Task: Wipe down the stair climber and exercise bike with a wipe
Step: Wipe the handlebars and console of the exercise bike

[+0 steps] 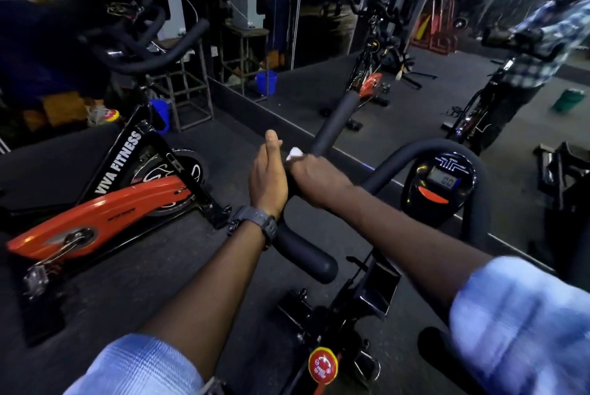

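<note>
The exercise bike's black padded handlebar (332, 120) rises ahead of me, with its round display console (439, 182) to the right and a red knob (322, 366) low on the frame. My right hand (316, 176) is closed around the handlebar with a white wipe (294, 153) bunched under its fingers. My left hand (268, 177), with a dark watch on the wrist, rests beside it on the same bar, fingers loosely together and thumb up. No stair climber can be made out.
A second bike with an orange guard (95, 219) marked VIVA FITNESS stands to the left. A wall mirror (447, 43) ahead reflects bikes and a person in a checked shirt. Blue buckets (266, 82) and metal stands sit by the wall on the dark rubber floor.
</note>
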A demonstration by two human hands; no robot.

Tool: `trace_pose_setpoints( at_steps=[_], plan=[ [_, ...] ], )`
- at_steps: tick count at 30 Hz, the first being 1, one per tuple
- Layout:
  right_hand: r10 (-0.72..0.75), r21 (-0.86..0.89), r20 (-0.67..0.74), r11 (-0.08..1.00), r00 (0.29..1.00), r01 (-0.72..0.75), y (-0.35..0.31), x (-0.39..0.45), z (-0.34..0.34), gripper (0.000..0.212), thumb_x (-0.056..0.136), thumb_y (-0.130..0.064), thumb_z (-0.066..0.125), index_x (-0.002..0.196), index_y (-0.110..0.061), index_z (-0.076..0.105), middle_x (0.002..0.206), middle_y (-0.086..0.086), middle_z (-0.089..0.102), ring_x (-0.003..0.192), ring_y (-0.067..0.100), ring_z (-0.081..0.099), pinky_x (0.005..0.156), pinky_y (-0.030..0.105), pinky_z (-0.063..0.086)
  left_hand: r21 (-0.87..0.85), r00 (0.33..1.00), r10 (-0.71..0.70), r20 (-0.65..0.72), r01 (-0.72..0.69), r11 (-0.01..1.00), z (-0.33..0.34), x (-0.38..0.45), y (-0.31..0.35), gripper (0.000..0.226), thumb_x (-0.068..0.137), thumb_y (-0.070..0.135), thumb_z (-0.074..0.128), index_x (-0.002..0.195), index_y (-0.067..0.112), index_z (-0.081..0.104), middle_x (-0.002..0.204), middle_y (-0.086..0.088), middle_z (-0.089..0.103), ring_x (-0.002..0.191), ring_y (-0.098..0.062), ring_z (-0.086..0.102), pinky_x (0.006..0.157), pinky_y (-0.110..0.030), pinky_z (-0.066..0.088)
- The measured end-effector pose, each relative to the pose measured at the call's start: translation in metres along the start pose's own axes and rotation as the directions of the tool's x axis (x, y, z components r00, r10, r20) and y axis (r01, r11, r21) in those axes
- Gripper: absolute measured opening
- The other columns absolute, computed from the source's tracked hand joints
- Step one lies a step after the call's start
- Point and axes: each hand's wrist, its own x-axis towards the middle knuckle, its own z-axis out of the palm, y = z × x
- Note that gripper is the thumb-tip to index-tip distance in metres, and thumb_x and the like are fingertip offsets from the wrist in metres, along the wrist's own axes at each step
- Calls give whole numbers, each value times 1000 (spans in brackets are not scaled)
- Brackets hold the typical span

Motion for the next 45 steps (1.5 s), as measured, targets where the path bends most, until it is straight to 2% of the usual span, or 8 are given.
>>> trace_pose_setpoints(
  at_steps=[8, 14, 21, 24, 27, 34, 38, 45],
  plan=[
    [9, 95, -35, 996, 999, -6, 18, -15, -2, 15, 89, -23, 61, 104, -17, 62, 90, 8, 68, 83, 33, 67, 62, 33, 46, 93, 996, 75, 45, -79, 992, -15, -48, -11, 57, 104, 54, 24, 115, 17, 67, 113, 8, 64, 103, -4, 58, 87, -20, 39],
    [-271, 259, 4, 930, 963, 261, -22, -71, -27, 11, 77, 2, 64, 84, -4, 69, 88, 13, 70, 80, 29, 65, 63, 23, 38, 200, 977, 208, 49, -214, 956, -15, -84, -19, 76, 94, 60, 17, 126, 8, 63, 134, -8, 61, 129, -22, 51, 114, -35, 30],
    [61, 377, -19, 925, 998, -50, 32, -194, -34, 16, 79, -13, 70, 94, -14, 75, 87, 3, 73, 77, 21, 68, 64, 21, 41, 300, 872, 397, 288, -476, 827, 9, -171, -11, 79, 100, 64, 9, 131, 13, 61, 134, 7, 60, 127, 4, 43, 120, -32, 22],
    [-28, 441, 42, 897, 999, 6, 16, -215, -12, 6, 77, -18, 66, 82, -20, 70, 82, -5, 68, 74, 14, 65, 65, 26, 48, 260, 836, 428, 343, -522, 812, 18, -189, -10, 74, 104, 57, 11, 133, 10, 61, 136, 0, 62, 129, -10, 51, 118, -31, 28],
    [-57, 503, 115, 864, 992, -9, 23, -212, -15, 5, 77, -18, 71, 79, -23, 71, 77, -13, 67, 69, 3, 62, 61, 10, 41, 69, 881, 312, 356, -358, 931, 19, -198, -10, 68, 102, 54, 18, 133, 11, 61, 135, 2, 63, 129, -5, 53, 113, -28, 37],
    [9, 392, 135, 918, 991, -62, 22, -203, 3, 24, 78, -27, 61, 98, -27, 73, 95, 3, 73, 89, 26, 70, 76, 31, 55, -172, 963, -81, 258, 128, 977, 32, -222, -16, 85, 84, 84, 26, 131, 23, 63, 133, 2, 65, 124, -5, 59, 108, -27, 42],
    [194, 365, 48, 909, 980, -198, 34, -203, 8, 22, 79, -26, 64, 99, -21, 72, 92, 10, 70, 88, 32, 69, 70, 32, 53, -236, 961, -181, 209, 229, 944, 31, -224, -4, 82, 83, 81, 25, 125, 21, 62, 136, -2, 64, 117, 1, 61, 105, -21, 42],
    [73, 554, -8, 831, 997, -57, -12, -221, -11, 11, 78, -23, 78, 89, -22, 79, 92, 1, 76, 92, 18, 70, 74, 23, 45, -224, 970, -227, 87, 241, 944, -33, -258, 22, 95, 88, 77, 12, 132, 8, 60, 133, -7, 65, 123, -15, 60, 107, -26, 45]
  ],
)
